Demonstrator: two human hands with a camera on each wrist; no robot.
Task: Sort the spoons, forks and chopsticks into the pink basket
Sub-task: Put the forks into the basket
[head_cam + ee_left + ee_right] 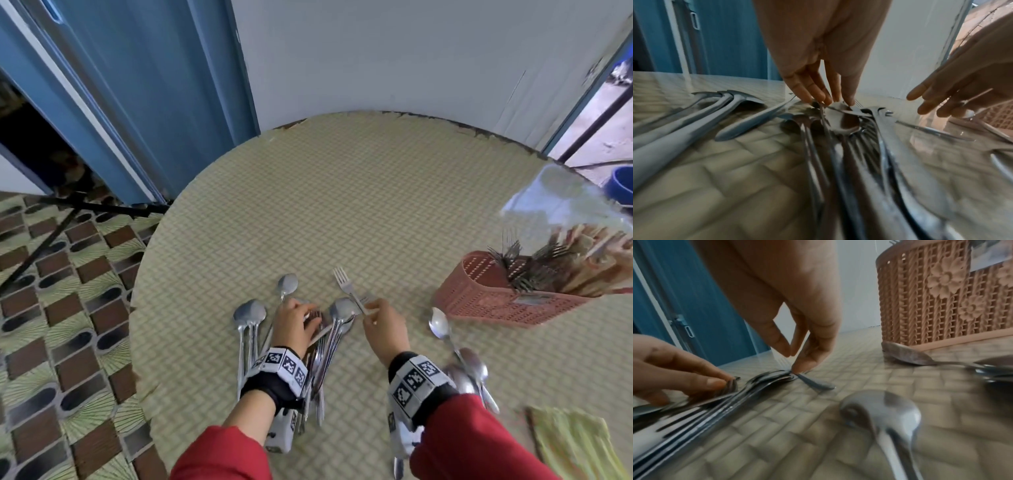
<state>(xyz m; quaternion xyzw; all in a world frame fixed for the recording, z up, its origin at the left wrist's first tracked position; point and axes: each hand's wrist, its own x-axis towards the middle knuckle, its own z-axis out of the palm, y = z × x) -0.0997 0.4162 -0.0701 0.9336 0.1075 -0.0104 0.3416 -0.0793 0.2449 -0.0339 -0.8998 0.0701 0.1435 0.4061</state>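
A pink lattice basket [479,301] [920,305] stands at the table's right and holds forks and chopsticks upright. A bundle of forks and spoons [322,353] [859,146] [705,405] lies near the front edge. My left hand [308,318] [830,102] pinches the heads of that bundle with fingertips and thumb. Just to its right, my right hand [368,310] [794,365] pinches the handle of a single fork [346,284] lying on the table with its tines pointing away. Loose spoons [250,313] lie left of the bundle, and more spoons [440,323] [906,356] lie beside the basket.
The round table [342,205] has a woven-pattern cover and stands against a white wall. A clear plastic sheet [555,205] rises over the basket. A yellow-green cloth [575,442] lies at the front right. A blue door [154,102] and tiled floor are to the left.
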